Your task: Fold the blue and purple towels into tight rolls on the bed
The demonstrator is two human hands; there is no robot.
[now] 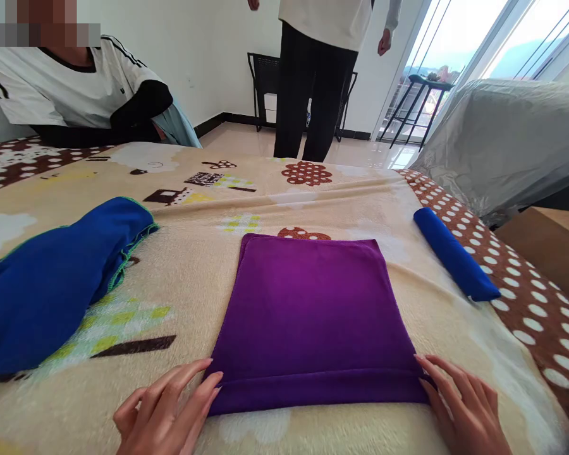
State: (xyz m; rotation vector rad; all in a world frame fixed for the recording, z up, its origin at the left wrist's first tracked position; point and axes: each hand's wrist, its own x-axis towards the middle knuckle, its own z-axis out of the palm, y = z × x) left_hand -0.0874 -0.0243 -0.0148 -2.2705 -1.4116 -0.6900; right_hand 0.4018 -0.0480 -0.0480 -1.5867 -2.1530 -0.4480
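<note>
A purple towel (313, 309) lies flat on the patterned blanket (203, 278), with its near edge turned over in a narrow fold. My left hand (164, 411) rests at the towel's near left corner, fingers stretched out and touching the folded edge. At the near right corner my right hand (464, 411) lies the same way, fingers flat against the fold. Neither hand holds anything.
A loose blue towel (52, 278) is heaped at the left. A rolled blue towel (455, 262) lies at the right, on the dotted border. One person sits at the far left (76, 88), another stands beyond the bed (317, 76). A plastic-covered sofa (507, 139) stands at right.
</note>
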